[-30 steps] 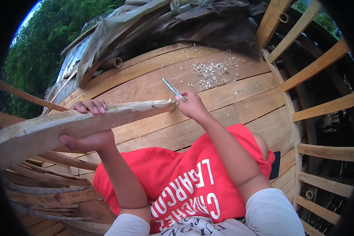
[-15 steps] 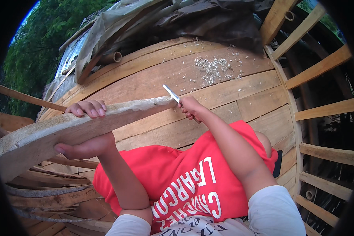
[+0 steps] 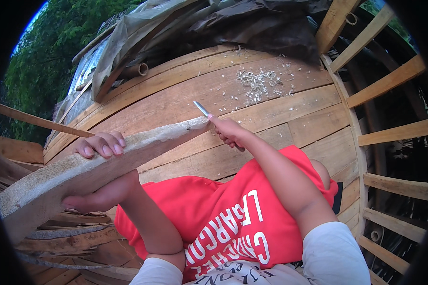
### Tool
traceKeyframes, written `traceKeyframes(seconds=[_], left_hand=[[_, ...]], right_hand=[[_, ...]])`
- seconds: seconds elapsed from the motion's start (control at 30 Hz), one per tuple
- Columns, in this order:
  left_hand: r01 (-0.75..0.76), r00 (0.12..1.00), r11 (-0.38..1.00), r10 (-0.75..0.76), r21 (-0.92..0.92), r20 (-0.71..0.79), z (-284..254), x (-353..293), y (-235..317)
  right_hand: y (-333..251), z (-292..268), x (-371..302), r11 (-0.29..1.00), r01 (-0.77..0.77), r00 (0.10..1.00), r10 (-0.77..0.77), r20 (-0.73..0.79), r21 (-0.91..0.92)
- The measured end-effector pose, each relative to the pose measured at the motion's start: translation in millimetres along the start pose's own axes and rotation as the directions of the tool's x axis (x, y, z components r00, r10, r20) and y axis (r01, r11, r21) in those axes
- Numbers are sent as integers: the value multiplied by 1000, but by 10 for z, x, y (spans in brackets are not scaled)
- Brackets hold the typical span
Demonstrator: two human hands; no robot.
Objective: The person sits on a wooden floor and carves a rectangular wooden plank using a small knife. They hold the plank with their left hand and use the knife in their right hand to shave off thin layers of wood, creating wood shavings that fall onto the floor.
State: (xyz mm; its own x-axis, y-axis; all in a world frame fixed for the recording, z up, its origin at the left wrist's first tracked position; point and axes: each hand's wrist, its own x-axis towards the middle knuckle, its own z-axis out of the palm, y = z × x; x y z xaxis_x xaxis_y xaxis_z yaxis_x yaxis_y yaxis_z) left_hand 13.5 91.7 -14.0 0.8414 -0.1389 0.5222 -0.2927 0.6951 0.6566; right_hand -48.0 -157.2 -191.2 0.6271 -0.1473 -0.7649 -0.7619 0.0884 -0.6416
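Pale wood made up the long, thick beam (image 3: 142, 151) that slanted in front of the red shorts (image 3: 199, 202), its broad end out past their left side and its narrow end ahead of their middle. From where I stood, the left hand (image 3: 113, 189) was clamped round it, fingers hooked over the top and thumb against the near face. The right hand (image 3: 227, 131), ahead of the red shorts, was closed around a knife (image 3: 201, 109), its blade pointing away beside the narrow tip; whether metal met wood I could not tell. The beam looked stiff and fairly heavy toward its broad end, with a rough top that probably gave good grip; the thin tip seemed likeliest to splinter. The soundest hold, I judged, was on the thick part, well apart from the blade. Beyond the red shorts, wood shavings (image 3: 256, 84) lay scattered on the plank floor (image 3: 314, 126).
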Motion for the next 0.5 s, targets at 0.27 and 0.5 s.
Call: traceKeyframes(seconds=[0.27,0.5], left_hand=[[-11,1000,1000,11,-29,-3,-29,13,57],[-26,998,999,24,-32,-59,-73,22,61]], right_hand=[[-55,-50,-96,996,-37,995,29,93,79],[-72,-229,-50,927,-168,929,35,369,336]])
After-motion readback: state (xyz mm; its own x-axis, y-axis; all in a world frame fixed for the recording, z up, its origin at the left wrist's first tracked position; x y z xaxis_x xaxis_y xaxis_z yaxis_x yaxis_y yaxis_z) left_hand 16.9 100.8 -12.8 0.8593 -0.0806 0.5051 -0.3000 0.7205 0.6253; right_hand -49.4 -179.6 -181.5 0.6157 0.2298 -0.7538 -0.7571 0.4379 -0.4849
